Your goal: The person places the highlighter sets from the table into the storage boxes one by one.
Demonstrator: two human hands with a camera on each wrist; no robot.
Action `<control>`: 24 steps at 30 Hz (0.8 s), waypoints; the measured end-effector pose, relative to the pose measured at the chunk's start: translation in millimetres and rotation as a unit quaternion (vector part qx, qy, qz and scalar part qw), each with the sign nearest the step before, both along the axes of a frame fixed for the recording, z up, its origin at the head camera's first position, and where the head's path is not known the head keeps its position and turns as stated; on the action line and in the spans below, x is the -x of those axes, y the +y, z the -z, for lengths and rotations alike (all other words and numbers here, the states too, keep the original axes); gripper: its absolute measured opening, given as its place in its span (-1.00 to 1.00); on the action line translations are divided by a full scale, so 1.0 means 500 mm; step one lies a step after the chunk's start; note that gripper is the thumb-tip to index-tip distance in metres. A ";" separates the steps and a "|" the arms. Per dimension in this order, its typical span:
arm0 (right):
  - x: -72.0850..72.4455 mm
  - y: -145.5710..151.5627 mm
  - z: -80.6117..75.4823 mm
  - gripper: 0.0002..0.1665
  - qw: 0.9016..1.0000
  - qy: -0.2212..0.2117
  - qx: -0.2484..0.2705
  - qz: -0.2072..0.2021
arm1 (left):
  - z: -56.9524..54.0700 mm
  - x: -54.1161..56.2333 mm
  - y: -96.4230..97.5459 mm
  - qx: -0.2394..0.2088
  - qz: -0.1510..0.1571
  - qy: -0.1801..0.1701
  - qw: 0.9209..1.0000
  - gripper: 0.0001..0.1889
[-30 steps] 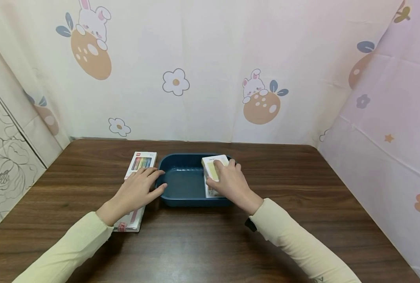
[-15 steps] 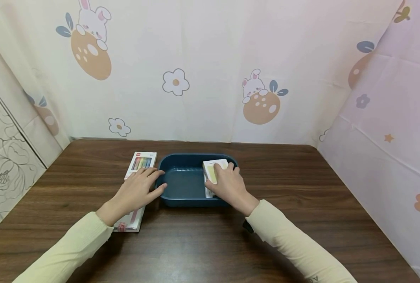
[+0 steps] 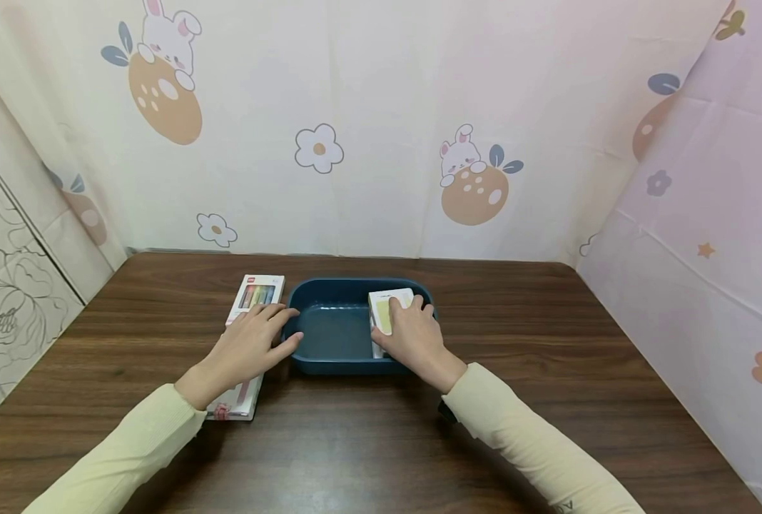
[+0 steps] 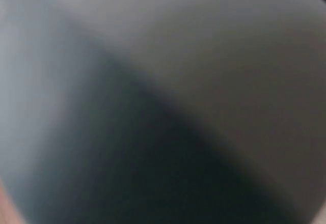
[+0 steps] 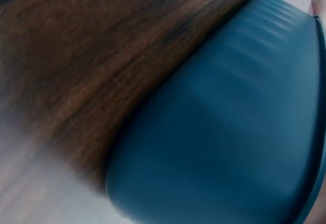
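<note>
A dark blue tray (image 3: 331, 367) stands on the wooden table. Inside its right end is a white box with a yellow-green panel (image 3: 384, 314). My right hand (image 3: 413, 335) grips this box from above, thumb on the near left side and fingers over the top and right, covering much of it. My left hand (image 3: 247, 348) has its fingers spread and relaxed, with the fingertips right at the tray's left rim. Beneath that hand lies a flat white box with a coloured-pen picture (image 3: 257, 295), its middle hidden. The right wrist view shows the tray's outer wall (image 5: 219, 117) close up.
The flat white packaging continues toward me, its near end (image 3: 238, 405) showing pink print. Behind the brown table (image 3: 548, 321) hangs a printed curtain (image 3: 381, 200), with more curtain along the right side. The left wrist view is mostly dark blur.
My right hand has shifted slightly left and lower, and the yellow-green panelled box has settled deeper in the tray's right end. The left hand has stayed put.
</note>
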State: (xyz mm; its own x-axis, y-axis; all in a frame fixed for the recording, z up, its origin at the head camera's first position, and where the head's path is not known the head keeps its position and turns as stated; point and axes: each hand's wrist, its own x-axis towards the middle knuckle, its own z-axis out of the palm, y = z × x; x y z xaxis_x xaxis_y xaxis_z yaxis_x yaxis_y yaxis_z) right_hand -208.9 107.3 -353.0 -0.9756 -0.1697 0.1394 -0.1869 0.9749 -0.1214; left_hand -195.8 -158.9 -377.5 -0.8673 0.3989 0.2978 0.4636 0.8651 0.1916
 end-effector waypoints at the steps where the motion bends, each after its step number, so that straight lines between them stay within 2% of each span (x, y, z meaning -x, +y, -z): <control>1: 0.000 -0.001 0.000 -0.26 1.000 -0.001 0.000 0.002 | 0.000 0.000 0.000 0.000 0.000 0.000 1.000 -0.49; 14: -0.002 -0.005 0.002 -0.27 1.000 -0.004 -0.008 0.005 | 0.001 0.001 0.000 0.003 -0.004 -0.008 1.000 -0.49; 24: -0.004 0.002 -0.006 -0.37 0.999 0.029 -0.026 -0.011 | 0.000 0.000 0.000 0.003 -0.001 -0.002 1.000 -0.49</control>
